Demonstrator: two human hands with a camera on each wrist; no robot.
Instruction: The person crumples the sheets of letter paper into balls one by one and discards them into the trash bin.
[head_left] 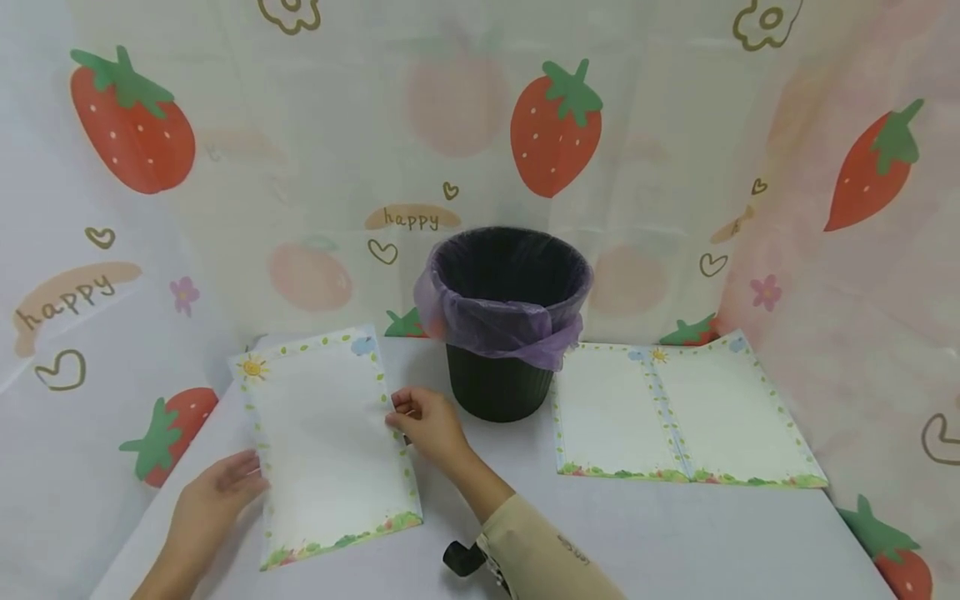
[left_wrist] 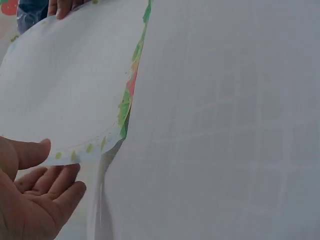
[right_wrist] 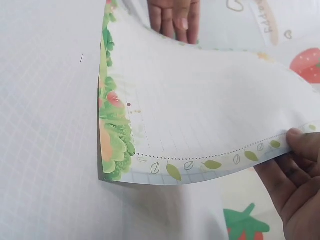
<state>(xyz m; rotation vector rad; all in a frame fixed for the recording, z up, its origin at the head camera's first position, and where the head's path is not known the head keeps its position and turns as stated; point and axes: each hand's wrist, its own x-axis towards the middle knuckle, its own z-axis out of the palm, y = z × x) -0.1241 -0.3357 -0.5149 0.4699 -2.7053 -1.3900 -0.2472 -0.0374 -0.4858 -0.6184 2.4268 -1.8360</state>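
Observation:
A white sheet (head_left: 330, 450) with a leaf-and-flower border is held up at the left of the table. My right hand (head_left: 435, 429) pinches its right edge, thumb on top and fingers beneath, as the right wrist view shows the hand (right_wrist: 295, 175) at the sheet (right_wrist: 200, 100). At the opposite edge is my left hand (head_left: 213, 508). In the left wrist view this hand (left_wrist: 37, 190) has its thumb over the sheet's (left_wrist: 65, 75) edge, with relaxed fingers spread below.
A black bin (head_left: 498, 387) with a purple liner (head_left: 495, 325) stands at the back centre. Two similar bordered sheets (head_left: 607, 417) (head_left: 735, 408) lie side by side at the right. A black object (head_left: 463, 558) is by the right sleeve. Strawberry-printed cloth (head_left: 345, 125) hangs behind.

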